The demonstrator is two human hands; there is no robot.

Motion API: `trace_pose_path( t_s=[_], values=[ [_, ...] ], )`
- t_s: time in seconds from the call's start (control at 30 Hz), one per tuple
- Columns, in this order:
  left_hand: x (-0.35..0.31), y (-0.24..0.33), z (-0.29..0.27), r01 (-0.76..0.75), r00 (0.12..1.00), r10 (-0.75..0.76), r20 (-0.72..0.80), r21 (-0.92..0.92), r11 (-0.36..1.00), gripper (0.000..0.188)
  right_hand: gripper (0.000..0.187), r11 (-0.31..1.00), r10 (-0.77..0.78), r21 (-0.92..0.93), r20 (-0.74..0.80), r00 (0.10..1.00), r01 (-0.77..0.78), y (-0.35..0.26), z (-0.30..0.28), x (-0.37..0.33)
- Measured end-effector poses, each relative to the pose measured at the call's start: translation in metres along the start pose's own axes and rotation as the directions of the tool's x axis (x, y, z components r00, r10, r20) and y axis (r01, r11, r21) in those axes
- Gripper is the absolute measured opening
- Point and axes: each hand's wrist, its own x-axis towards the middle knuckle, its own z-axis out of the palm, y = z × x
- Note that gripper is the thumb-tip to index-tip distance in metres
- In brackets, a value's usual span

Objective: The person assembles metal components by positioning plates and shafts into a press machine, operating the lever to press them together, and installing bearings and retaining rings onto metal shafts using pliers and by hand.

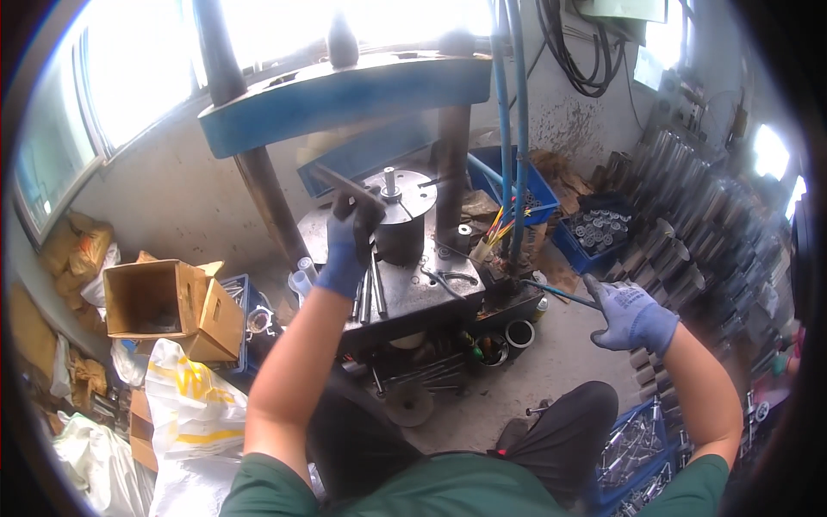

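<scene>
My left hand (351, 228), in a dark-smudged blue glove, is closed round a dark flat bar (338, 181). It holds the bar, tilted, beside the round steel plate (416, 196) on the press bed. A short metal pin (390, 181) stands upright at the middle of that plate, above a dark cylinder (401, 241). To the right, my gloved right hand (636, 315) is at the end of a thin blue lever (560, 291). The lever's end lies between its thumb and forefinger, which are spread; the other fingers are partly hidden.
The blue press crossbeam (345, 108) spans overhead between dark columns. Steel rods (377, 289) and pliers (444, 280) lie on the bed (405, 314). A cardboard box (215, 323) is at left; blue crates (581, 250) and stacked metal cylinders (668, 233) stand at right.
</scene>
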Motion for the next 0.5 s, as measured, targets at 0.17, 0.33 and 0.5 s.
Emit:
trace_pose_path(
  t_s=[0.17,0.33,0.5],
  values=[
    [0.093,0.001,-0.007,-0.237,0.971,0.220,0.088,0.404,0.884,0.020,0.070,0.994,-0.085,0.061,-0.128,0.988,0.093,0.011,0.016,0.003],
    [0.122,-0.008,-0.003,-0.178,0.983,0.174,0.053,0.475,0.862,0.019,0.047,0.990,-0.070,0.118,-0.091,0.993,0.081,0.010,0.018,0.005],
    [0.132,-0.003,0.000,-0.215,0.976,0.136,0.168,0.826,0.520,0.021,0.046,0.994,-0.093,0.042,-0.131,0.987,0.099,0.009,0.024,0.007]
  ],
)
